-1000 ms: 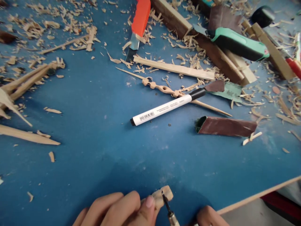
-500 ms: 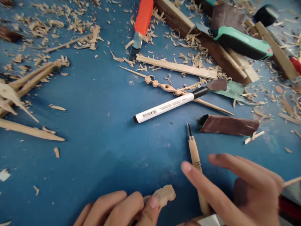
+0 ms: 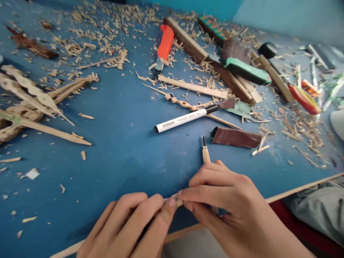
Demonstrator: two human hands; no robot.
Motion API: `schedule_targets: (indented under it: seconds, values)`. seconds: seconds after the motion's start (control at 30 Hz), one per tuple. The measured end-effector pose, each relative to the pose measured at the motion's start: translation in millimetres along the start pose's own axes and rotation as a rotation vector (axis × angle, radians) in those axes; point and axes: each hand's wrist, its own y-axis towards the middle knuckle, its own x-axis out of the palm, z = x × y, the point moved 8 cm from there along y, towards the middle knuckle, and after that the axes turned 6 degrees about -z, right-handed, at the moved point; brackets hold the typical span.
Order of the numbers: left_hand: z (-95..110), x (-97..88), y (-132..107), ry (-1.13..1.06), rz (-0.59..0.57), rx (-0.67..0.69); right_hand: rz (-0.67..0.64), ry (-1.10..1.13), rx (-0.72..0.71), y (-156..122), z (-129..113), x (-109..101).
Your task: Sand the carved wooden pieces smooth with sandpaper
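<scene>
My left hand [image 3: 131, 222] and my right hand [image 3: 228, 204] meet at the near edge of the blue table [image 3: 120, 143]. Both pinch a small carved wood piece [image 3: 175, 198], of which only a sliver shows between the fingertips. A carving gouge [image 3: 205, 152] with a pale wooden handle lies on the table just beyond my right hand, its handle running under the fingers. A white marker [image 3: 185, 120] with a black cap rests farther out, across a thin carved wooden stick [image 3: 185, 103].
A folded strip of brown sandpaper [image 3: 236, 137] lies right of the gouge. An orange utility knife [image 3: 164, 44], a green-handled tool [image 3: 245, 70], wood strips and several shavings cover the far side. Carved wooden pieces [image 3: 29, 104] lie at the left.
My right hand set the gouge down on the table, then came back to the wood piece and closed on it beside my left hand. The view has tilted up.
</scene>
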Motion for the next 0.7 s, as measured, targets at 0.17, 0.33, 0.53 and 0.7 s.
schedule_targets:
  seconds: [0.17,0.33,0.53,0.7]
  values:
    - [5.5,-9.4,11.4,-0.079,0.084,-0.089,0.035,-0.107,-0.047,-0.8,-7.3,10.7]
    - [6.6,-8.7,16.2,-0.065,0.107,-0.124,0.196,-0.201,-0.196,-11.9,-15.2,7.6]
    - [14.1,-9.5,17.6,0.099,0.070,-0.115,0.566,-0.542,-0.105,-27.4,24.7,-81.3]
    - [28.2,-34.7,23.7,0.116,0.090,-0.140,0.315,-0.756,-0.054,-6.9,74.1,-90.9]
